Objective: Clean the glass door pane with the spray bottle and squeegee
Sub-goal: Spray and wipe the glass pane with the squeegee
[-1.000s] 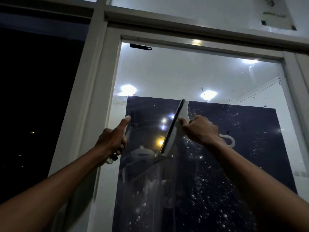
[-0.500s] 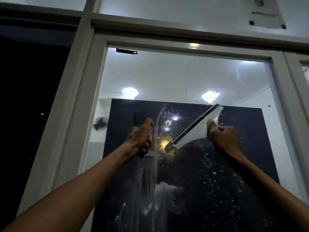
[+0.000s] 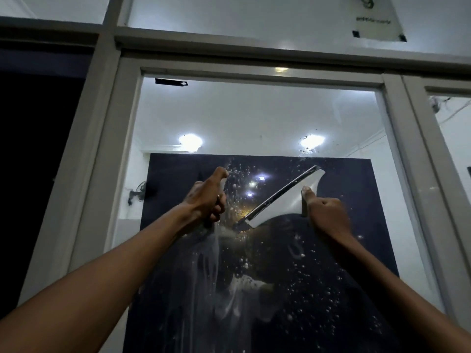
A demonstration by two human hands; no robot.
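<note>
up against the glass door pane (image 3: 260, 118), at about mid height, right hand (image 3: 325, 215) gripping the squeegee (image 3: 281, 201) by its handle, fingers curled tight, thumb lying straight up along the white plastic body. holding it tilted, dark rubber blade edge slanting from lower left to upper right and lying against the glass. showing as a smooth, matte white fan shape narrowing toward the handle.

just to the left, left hand (image 3: 207, 198) curling round the spray bottle (image 3: 221, 189), thumb raised on top, fingers wrapped below; hiding nearly all of the bottle, leaving only a pale sliver of it beside the knuckles. keeping clear of the squeegee, a small gap lying between the two.

carrying round beads of water scattered across the dark part of the glass, thickest between the hands and below the right forearm, with milky streaks running down under the left hand. reflecting bright ceiling lights and a pale ceiling in the upper half.

framing the pane, smooth grey-white door frame (image 3: 102, 154) with flat, square-edged rails. sitting at the top left corner of the glass, a small black strip (image 3: 171, 82). hanging above the door at upper right, a pale sign (image 3: 377, 19) with dark corner fixings, lettering too blurred to read. showing dimly through the glass at left, a wall fan (image 3: 139, 193).
</note>
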